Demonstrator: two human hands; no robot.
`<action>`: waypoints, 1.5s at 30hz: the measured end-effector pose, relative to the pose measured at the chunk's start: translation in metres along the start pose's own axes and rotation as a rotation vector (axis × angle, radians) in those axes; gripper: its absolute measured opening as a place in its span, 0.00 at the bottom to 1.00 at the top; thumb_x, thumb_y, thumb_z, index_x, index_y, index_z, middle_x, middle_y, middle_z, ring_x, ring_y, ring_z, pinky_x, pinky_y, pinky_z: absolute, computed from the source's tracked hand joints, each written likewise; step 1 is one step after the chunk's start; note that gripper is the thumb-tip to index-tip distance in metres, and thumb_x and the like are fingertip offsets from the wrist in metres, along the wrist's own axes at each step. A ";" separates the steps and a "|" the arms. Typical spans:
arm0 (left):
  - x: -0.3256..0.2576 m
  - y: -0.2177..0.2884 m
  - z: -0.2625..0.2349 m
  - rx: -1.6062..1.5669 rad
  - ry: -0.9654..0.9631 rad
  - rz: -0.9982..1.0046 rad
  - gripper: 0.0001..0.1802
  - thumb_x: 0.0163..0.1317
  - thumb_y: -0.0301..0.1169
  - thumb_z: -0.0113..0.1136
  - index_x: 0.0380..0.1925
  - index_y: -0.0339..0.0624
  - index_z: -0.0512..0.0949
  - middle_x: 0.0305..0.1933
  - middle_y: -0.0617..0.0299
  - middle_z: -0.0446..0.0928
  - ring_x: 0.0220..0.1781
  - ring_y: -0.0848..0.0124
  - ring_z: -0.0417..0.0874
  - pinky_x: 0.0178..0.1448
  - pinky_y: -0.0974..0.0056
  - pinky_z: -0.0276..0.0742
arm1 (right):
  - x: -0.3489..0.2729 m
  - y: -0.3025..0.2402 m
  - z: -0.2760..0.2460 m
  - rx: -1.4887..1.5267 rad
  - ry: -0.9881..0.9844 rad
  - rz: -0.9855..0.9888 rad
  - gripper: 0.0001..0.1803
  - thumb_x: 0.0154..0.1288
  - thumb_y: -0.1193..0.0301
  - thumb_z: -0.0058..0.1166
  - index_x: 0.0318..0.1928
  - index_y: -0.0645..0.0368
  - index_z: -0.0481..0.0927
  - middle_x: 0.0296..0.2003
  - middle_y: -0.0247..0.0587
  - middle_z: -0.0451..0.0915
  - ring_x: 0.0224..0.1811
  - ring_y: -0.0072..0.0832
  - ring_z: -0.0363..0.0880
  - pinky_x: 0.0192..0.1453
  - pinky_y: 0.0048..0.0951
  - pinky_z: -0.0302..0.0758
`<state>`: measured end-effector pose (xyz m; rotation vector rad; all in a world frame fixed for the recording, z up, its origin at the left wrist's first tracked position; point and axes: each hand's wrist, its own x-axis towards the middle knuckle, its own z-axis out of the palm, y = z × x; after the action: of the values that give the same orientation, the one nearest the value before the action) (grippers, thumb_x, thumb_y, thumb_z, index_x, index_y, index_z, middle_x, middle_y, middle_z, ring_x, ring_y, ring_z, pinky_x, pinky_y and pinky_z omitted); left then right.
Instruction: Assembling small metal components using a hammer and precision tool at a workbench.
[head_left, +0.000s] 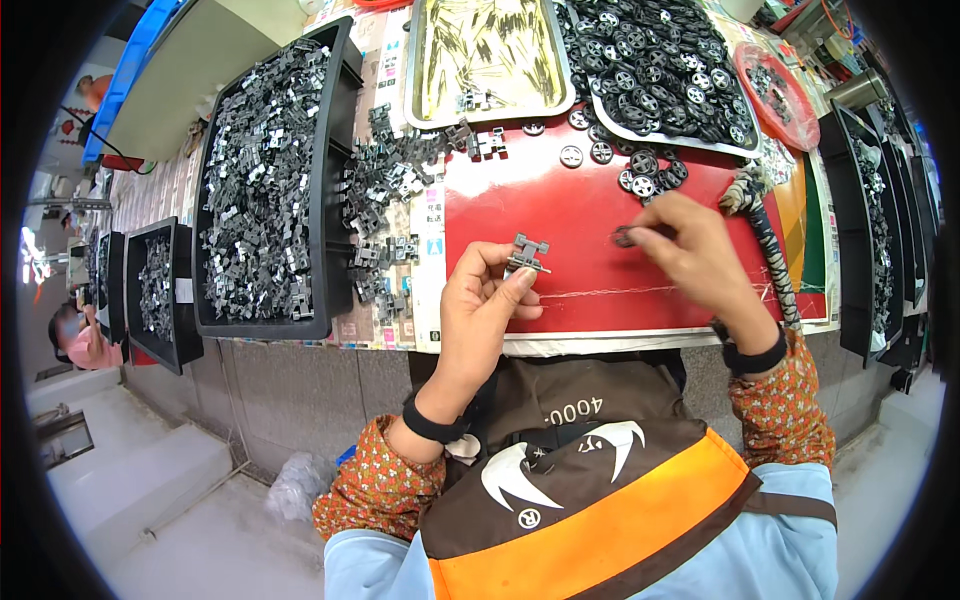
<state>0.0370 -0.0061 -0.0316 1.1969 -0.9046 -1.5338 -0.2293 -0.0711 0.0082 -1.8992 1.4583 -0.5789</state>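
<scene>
My left hand [480, 305] pinches a small grey plastic chassis piece [528, 247] between thumb and fingers, with a thin metal pin sticking out sideways at its lower end. To its right, above the red mat [590, 310], my right hand [705, 250] is closed on a small black wheel [623, 237], partly covered by the fingertips. The two hands are apart. Beyond the right hand, several loose black wheels with silver spokes [641, 185] lie on the mat. More wheels are heaped in a white-edged tray [755, 150] at the back.
A black bin [322, 200] full of grey chassis pieces stands at the left, with more pieces [385, 190] spilled beside it. A tray [415, 60] of thin metal pins lies at the back. A tape-wrapped rod [778, 260] and a red round dish [808, 130] are at the right.
</scene>
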 end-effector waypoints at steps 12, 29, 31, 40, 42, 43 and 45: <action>0.023 -0.016 0.007 0.237 0.143 0.043 0.11 0.72 0.24 0.67 0.52 0.39 0.78 0.43 0.64 0.84 0.31 0.84 0.79 0.28 0.77 0.74 | 0.035 -0.020 0.058 -0.139 -0.109 -0.009 0.10 0.67 0.69 0.65 0.39 0.64 0.82 0.38 0.55 0.85 0.43 0.55 0.85 0.47 0.51 0.79; 0.037 -0.023 0.022 0.615 0.175 0.293 0.11 0.69 0.25 0.70 0.49 0.39 0.82 0.36 0.67 0.86 0.25 0.85 0.74 0.31 0.73 0.71 | 0.011 -0.010 0.029 -0.070 -0.108 0.042 0.12 0.68 0.66 0.64 0.42 0.64 0.82 0.37 0.55 0.86 0.41 0.53 0.85 0.47 0.50 0.79; 0.038 -0.023 0.023 0.655 0.175 0.329 0.11 0.68 0.24 0.70 0.48 0.39 0.82 0.35 0.67 0.86 0.25 0.84 0.74 0.31 0.73 0.71 | 0.011 -0.012 0.028 -0.063 -0.109 0.040 0.12 0.68 0.67 0.64 0.41 0.64 0.82 0.37 0.54 0.86 0.41 0.53 0.85 0.46 0.50 0.79; 0.039 -0.029 0.016 0.601 0.174 0.294 0.10 0.69 0.24 0.69 0.49 0.39 0.81 0.38 0.66 0.87 0.25 0.84 0.75 0.31 0.73 0.71 | 0.012 -0.007 0.030 -0.050 -0.121 0.028 0.12 0.69 0.67 0.63 0.42 0.64 0.82 0.37 0.53 0.86 0.42 0.53 0.86 0.48 0.50 0.80; 0.040 -0.028 0.016 0.609 0.173 0.294 0.10 0.69 0.24 0.69 0.49 0.39 0.81 0.39 0.65 0.87 0.25 0.84 0.75 0.31 0.73 0.72 | 0.012 -0.009 0.030 -0.049 -0.123 0.034 0.11 0.69 0.67 0.63 0.41 0.64 0.83 0.37 0.53 0.86 0.42 0.53 0.86 0.48 0.50 0.80; 0.040 -0.027 0.016 0.617 0.173 0.295 0.11 0.70 0.24 0.69 0.49 0.39 0.81 0.39 0.65 0.87 0.25 0.84 0.75 0.31 0.73 0.72 | 0.012 -0.009 0.030 -0.049 -0.124 0.039 0.11 0.68 0.67 0.63 0.41 0.64 0.83 0.37 0.53 0.86 0.42 0.53 0.86 0.48 0.50 0.80; 0.040 -0.026 0.017 0.630 0.175 0.297 0.10 0.70 0.24 0.69 0.49 0.39 0.81 0.39 0.65 0.87 0.26 0.84 0.75 0.31 0.73 0.72 | 0.011 -0.009 0.031 -0.052 -0.126 0.035 0.11 0.68 0.67 0.63 0.41 0.64 0.83 0.37 0.53 0.86 0.42 0.53 0.86 0.48 0.50 0.80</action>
<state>0.0121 -0.0372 -0.0622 1.5198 -1.4316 -0.9091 -0.1989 -0.0735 -0.0069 -1.9100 1.4343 -0.4016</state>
